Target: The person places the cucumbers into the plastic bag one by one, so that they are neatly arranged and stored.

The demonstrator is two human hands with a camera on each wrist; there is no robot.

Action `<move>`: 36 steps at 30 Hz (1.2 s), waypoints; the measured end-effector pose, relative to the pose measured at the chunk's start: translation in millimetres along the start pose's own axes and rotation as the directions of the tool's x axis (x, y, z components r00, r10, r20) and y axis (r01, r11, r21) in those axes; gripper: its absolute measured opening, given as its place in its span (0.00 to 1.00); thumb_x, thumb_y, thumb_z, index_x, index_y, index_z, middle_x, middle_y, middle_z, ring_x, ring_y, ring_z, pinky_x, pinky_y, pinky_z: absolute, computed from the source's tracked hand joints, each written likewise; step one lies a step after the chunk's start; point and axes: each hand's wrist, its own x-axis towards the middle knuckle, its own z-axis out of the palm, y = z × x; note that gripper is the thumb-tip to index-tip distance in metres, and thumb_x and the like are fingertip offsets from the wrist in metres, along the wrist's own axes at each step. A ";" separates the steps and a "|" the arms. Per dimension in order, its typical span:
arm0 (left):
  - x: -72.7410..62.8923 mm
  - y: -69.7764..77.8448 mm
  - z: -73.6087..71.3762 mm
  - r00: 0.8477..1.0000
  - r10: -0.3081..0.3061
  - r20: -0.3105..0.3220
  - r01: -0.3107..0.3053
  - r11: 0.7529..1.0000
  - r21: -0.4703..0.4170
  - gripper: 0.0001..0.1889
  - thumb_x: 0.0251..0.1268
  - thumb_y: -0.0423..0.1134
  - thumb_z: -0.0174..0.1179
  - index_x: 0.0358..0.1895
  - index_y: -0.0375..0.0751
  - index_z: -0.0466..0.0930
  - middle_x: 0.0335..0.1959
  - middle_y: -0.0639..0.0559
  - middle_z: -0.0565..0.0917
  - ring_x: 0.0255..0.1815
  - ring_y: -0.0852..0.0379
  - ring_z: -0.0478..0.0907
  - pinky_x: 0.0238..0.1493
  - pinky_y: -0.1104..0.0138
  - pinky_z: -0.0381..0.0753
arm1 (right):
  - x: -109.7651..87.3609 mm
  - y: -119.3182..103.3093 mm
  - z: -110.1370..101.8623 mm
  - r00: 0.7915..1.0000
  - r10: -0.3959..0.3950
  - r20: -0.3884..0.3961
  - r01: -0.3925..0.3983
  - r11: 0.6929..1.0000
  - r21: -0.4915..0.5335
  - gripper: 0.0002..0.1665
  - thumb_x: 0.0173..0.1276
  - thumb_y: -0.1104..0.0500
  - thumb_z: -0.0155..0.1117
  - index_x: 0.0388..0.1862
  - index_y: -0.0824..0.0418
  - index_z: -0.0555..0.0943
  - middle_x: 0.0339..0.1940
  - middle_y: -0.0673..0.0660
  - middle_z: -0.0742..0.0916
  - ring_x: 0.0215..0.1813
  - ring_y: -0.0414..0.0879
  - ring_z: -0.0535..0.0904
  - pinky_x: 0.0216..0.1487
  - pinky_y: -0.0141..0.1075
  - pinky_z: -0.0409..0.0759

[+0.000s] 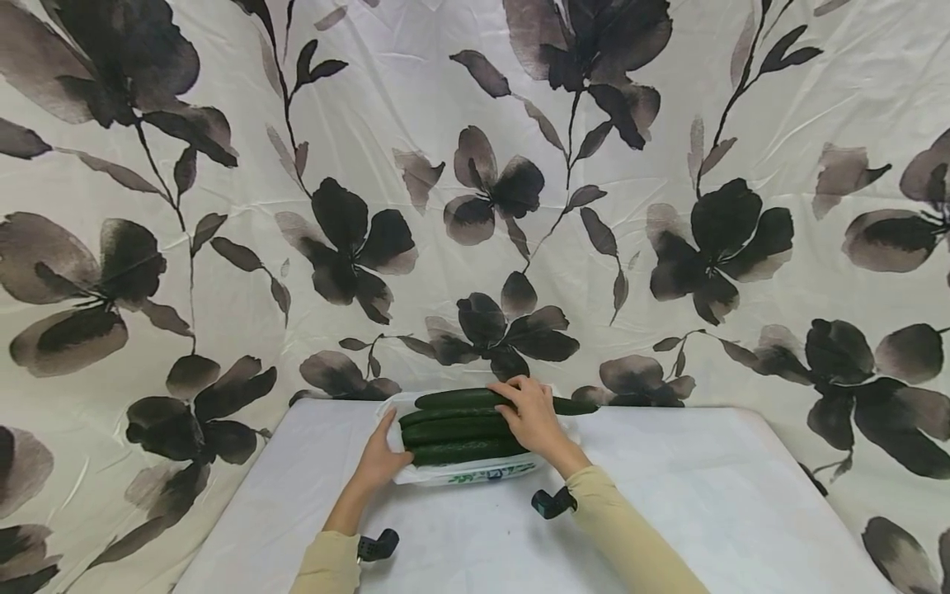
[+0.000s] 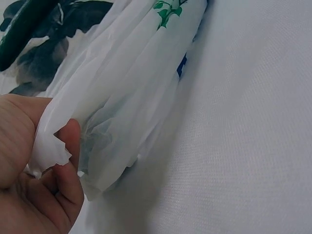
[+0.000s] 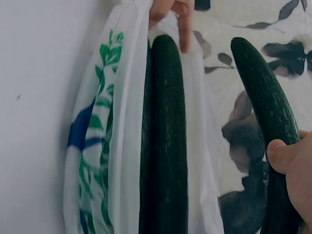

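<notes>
A white plastic bag point(image 1: 475, 476) printed with green leaves lies on its side, its opening spread around several dark green cucumbers point(image 1: 460, 429). At the bag's left end, my left hand point(image 1: 380, 458) pinches the edge of the film; the left wrist view shows the thumb and curled fingers point(image 2: 73, 139) on the torn-looking white plastic. My right hand point(image 1: 533, 417) grips a cucumber point(image 3: 265, 97) by its middle, thumb across the top. In the right wrist view this cucumber is held apart from the bag, beside another cucumber point(image 3: 168, 122) inside it.
The bag rests on a white-covered table point(image 1: 668, 495), near its back edge. Behind hangs a pale cloth point(image 1: 416, 272) with dark flowers. A black wrist camera point(image 1: 378, 544) sits on the left wrist and another black camera point(image 1: 552, 502) on the right.
</notes>
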 end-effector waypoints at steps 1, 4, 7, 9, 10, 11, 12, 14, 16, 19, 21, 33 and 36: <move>-0.1 0.1 0.2 1.000 0.002 -0.002 -0.002 1.000 0.002 0.49 0.47 0.24 0.62 0.76 0.33 0.48 0.72 0.27 0.57 0.71 0.30 0.55 0.63 0.41 0.63 | 1.2 -1.4 2.2 1.000 -0.004 0.003 0.004 1.000 0.006 0.24 0.63 0.62 0.69 0.58 0.51 0.82 0.46 0.53 0.80 0.45 0.49 0.73 0.46 0.50 0.63; -0.3 0.9 0.6 1.000 0.000 -0.007 0.000 1.000 0.003 0.49 0.47 0.23 0.62 0.76 0.33 0.48 0.72 0.27 0.57 0.71 0.30 0.55 0.64 0.40 0.62 | 4.6 -5.4 8.8 1.000 -0.015 0.018 0.014 1.000 0.012 0.24 0.62 0.62 0.69 0.58 0.51 0.82 0.45 0.53 0.80 0.43 0.49 0.72 0.48 0.51 0.64; -0.7 1.0 0.9 1.000 0.001 -0.012 -0.001 1.000 0.006 0.49 0.46 0.23 0.62 0.76 0.32 0.48 0.71 0.27 0.58 0.71 0.30 0.55 0.64 0.40 0.61 | 7.7 -9.3 14.7 0.999 -0.013 0.039 0.013 1.000 0.013 0.24 0.62 0.62 0.70 0.58 0.51 0.82 0.45 0.53 0.80 0.42 0.49 0.71 0.47 0.49 0.64; -1.0 0.7 0.9 1.000 0.009 -0.017 -0.009 1.000 0.002 0.49 0.46 0.23 0.62 0.76 0.32 0.48 0.71 0.27 0.58 0.71 0.31 0.55 0.65 0.41 0.60 | 9.6 -11.9 18.2 0.999 -0.005 0.054 0.004 1.000 0.018 0.24 0.63 0.62 0.69 0.58 0.51 0.82 0.44 0.52 0.80 0.41 0.48 0.70 0.45 0.48 0.63; -1.1 0.3 1.2 1.000 0.019 -0.020 -0.019 1.000 0.003 0.49 0.46 0.23 0.62 0.75 0.31 0.49 0.71 0.27 0.59 0.71 0.31 0.55 0.65 0.41 0.60 | 10.6 -12.6 20.1 0.998 -0.003 0.060 0.002 1.000 0.016 0.24 0.63 0.62 0.69 0.58 0.51 0.82 0.44 0.52 0.80 0.41 0.48 0.70 0.44 0.47 0.63; -1.1 0.4 1.1 0.999 0.027 -0.023 -0.027 1.000 0.000 0.48 0.46 0.23 0.62 0.75 0.31 0.49 0.71 0.27 0.59 0.71 0.31 0.55 0.66 0.41 0.59 | 11.5 -13.2 21.9 0.998 0.000 0.066 -0.001 1.000 0.013 0.24 0.63 0.61 0.69 0.59 0.50 0.81 0.44 0.52 0.80 0.41 0.48 0.70 0.44 0.46 0.62; -1.2 0.5 1.1 0.999 0.036 -0.026 -0.036 0.999 -0.003 0.48 0.46 0.23 0.62 0.75 0.30 0.49 0.71 0.27 0.59 0.72 0.31 0.54 0.66 0.41 0.58 | 12.3 -13.8 23.7 0.997 0.000 0.071 -0.001 1.000 0.009 0.24 0.64 0.61 0.69 0.59 0.49 0.81 0.44 0.52 0.80 0.41 0.47 0.70 0.43 0.45 0.62; -1.1 0.4 1.1 0.998 0.051 -0.030 -0.051 0.999 -0.009 0.48 0.46 0.22 0.62 0.74 0.29 0.50 0.71 0.27 0.59 0.72 0.31 0.53 0.67 0.41 0.57 | 13.9 -14.4 27.2 0.997 -0.002 0.081 0.001 1.000 0.006 0.24 0.64 0.60 0.69 0.59 0.48 0.81 0.44 0.51 0.80 0.41 0.47 0.70 0.42 0.43 0.62; -1.3 0.1 1.2 0.998 0.060 -0.031 -0.060 0.998 -0.012 0.47 0.46 0.22 0.62 0.74 0.28 0.50 0.71 0.27 0.59 0.72 0.31 0.53 0.67 0.41 0.56 | 14.7 -14.7 30.4 0.996 -0.004 0.089 0.004 1.000 0.008 0.24 0.64 0.60 0.69 0.59 0.48 0.81 0.44 0.51 0.80 0.41 0.46 0.71 0.42 0.43 0.61; -1.6 -0.8 1.4 0.998 0.060 -0.027 -0.060 0.998 -0.013 0.47 0.47 0.22 0.62 0.74 0.28 0.50 0.71 0.28 0.60 0.72 0.32 0.54 0.67 0.42 0.56 | 15.1 -14.5 34.7 0.994 0.001 0.108 -0.002 1.000 0.012 0.24 0.64 0.60 0.69 0.59 0.48 0.81 0.44 0.50 0.80 0.41 0.46 0.71 0.42 0.43 0.62; -1.7 -1.9 1.2 0.998 0.062 -0.029 -0.062 0.998 -0.013 0.47 0.47 0.22 0.62 0.74 0.27 0.50 0.70 0.28 0.60 0.72 0.32 0.54 0.67 0.42 0.57 | 15.6 -14.3 36.8 0.992 0.007 0.124 -0.010 1.000 0.023 0.24 0.64 0.60 0.69 0.60 0.49 0.81 0.44 0.51 0.80 0.41 0.47 0.72 0.43 0.44 0.63; -3.4 -2.0 0.4 0.998 0.051 -0.039 -0.051 0.999 -0.005 0.47 0.46 0.23 0.63 0.73 0.25 0.49 0.70 0.24 0.59 0.70 0.30 0.56 0.66 0.42 0.59 | 17.5 -8.7 46.1 0.980 0.061 0.187 -0.066 0.998 0.016 0.24 0.65 0.59 0.68 0.60 0.48 0.80 0.44 0.51 0.80 0.44 0.48 0.74 0.45 0.45 0.65; -4.1 -1.5 0.7 0.998 0.052 -0.037 -0.053 0.999 -0.006 0.48 0.47 0.23 0.64 0.73 0.24 0.48 0.70 0.24 0.58 0.71 0.29 0.54 0.66 0.42 0.58 | 17.5 -8.6 47.5 0.979 0.070 0.191 -0.073 0.997 0.009 0.24 0.65 0.58 0.68 0.60 0.47 0.80 0.45 0.51 0.80 0.45 0.48 0.74 0.45 0.45 0.65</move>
